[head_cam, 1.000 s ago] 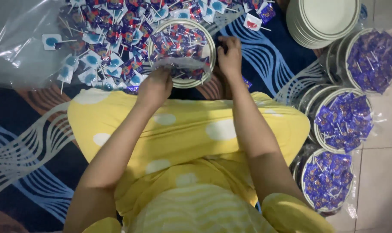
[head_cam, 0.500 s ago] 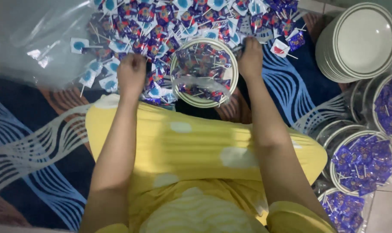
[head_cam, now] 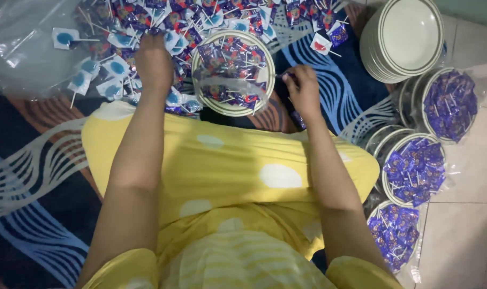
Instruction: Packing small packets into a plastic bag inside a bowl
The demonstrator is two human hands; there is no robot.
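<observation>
A round plate heaped with wrapped lollipops sits on the floor before my knees, under a sheet of clear plastic film. My left hand rests palm down on the loose pile of wrapped lollipops to the plate's left; whether it grips any is hidden. My right hand is at the plate's right rim, fingers pinched on a thin lollipop stick or the edge of the film.
A stack of empty white plates stands at the upper right. Three filled, film-covered plates line the right side on the tiles. A clear plastic bag lies at the upper left. A blue patterned mat lies underneath.
My left hand has slid from the plate's rim out to the loose lollipops at the left. My right hand has dropped from the plate's top edge to its right rim. The view has shifted.
</observation>
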